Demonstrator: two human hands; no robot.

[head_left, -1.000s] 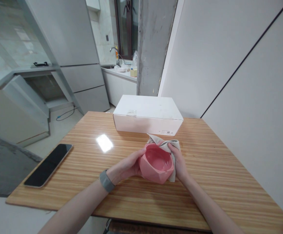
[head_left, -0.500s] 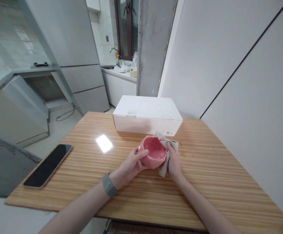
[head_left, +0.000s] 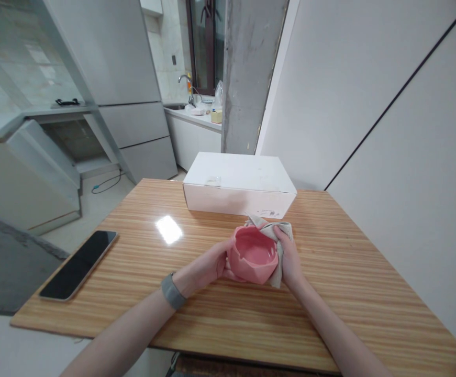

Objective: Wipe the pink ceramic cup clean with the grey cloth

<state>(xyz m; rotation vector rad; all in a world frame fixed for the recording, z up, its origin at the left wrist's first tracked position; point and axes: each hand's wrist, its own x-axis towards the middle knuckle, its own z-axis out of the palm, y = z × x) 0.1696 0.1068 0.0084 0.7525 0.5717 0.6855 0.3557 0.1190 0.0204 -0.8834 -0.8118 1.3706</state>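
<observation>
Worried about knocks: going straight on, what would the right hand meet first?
The right hand, past the grey-beige cloth it holds, would likely meet the white cardboard box; depth is unclear.

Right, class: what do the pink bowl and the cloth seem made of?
The pink bowl looks like glazed ceramic, though plastic is possible: its faceted walls have a smooth sheen. The cloth seems a woven cotton or linen, matte beige, folding softly.
</observation>
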